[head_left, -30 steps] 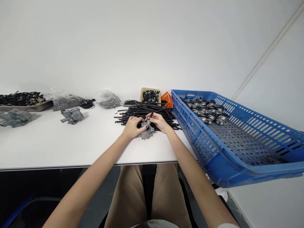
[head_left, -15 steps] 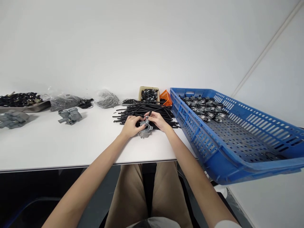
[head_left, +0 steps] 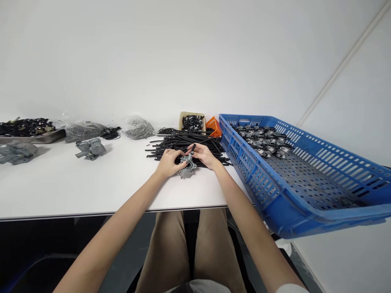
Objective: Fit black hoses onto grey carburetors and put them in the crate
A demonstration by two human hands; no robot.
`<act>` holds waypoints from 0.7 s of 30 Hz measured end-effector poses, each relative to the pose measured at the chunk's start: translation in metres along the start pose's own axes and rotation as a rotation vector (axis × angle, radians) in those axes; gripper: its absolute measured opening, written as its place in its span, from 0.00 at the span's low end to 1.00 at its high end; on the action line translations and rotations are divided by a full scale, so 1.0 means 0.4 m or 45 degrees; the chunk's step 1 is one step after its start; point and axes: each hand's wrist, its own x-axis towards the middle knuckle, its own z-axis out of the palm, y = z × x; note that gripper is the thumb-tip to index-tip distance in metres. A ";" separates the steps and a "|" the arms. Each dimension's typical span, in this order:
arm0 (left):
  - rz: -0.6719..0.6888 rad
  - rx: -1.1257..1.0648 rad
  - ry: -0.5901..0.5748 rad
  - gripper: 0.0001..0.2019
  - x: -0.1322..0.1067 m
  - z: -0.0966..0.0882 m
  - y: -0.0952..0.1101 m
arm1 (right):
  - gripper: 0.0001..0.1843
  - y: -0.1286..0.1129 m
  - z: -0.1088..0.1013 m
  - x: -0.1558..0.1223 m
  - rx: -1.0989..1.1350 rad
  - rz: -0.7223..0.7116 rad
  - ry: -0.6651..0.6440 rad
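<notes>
A grey metal carburetor [head_left: 186,170] is gripped between the left hand [head_left: 168,163] and right hand [head_left: 205,156], low over the white tabletop [head_left: 122,183]; whether it touches is unclear. Its round bore faces the person, the bowl lies lowermost, and a flange juts rightward. A slim black piece [head_left: 193,147] projects from its top, leaning slightly right.

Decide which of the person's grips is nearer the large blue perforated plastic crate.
Right. The right grip is left of the blue crate, not touching it; the left grip sits farther left, on the right grip's other side.
</notes>
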 end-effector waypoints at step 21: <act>-0.098 -0.242 0.021 0.14 -0.002 -0.018 0.014 | 0.21 -0.016 0.022 -0.006 -0.109 -0.075 -0.015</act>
